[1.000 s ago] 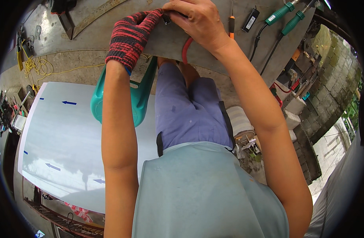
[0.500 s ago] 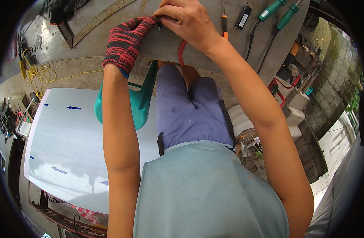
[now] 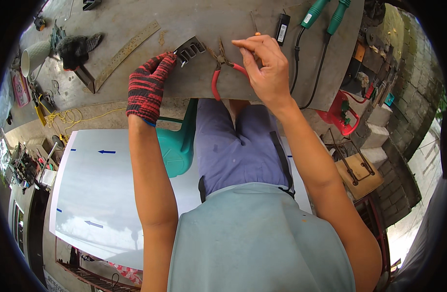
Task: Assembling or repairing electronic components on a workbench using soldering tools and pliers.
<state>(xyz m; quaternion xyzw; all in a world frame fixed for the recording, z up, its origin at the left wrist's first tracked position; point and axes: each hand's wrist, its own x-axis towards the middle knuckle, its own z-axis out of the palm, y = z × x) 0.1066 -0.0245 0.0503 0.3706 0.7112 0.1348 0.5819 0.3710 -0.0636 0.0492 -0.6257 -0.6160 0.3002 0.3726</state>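
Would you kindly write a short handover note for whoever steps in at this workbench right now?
Left hand, in a red-and-black knit glove, pinches a small bent metal bracket at the bench edge.
Right hand, bare, rests above the red-handled pliers, which lie on the grey benchtop beside the bracket; fingers partly cover one handle.
Metal ruler lies left of the bracket.
Done: bracket already bent in shape.
Left: cannot tell what work remains on it.

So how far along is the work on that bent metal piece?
Done: cannot tell. In hand: the gloved left hand grips the bent metal piece on the worktop; the bare right hand is at the red-handled pliers, whose tips lie beside the piece, not on it. Left: unclear.
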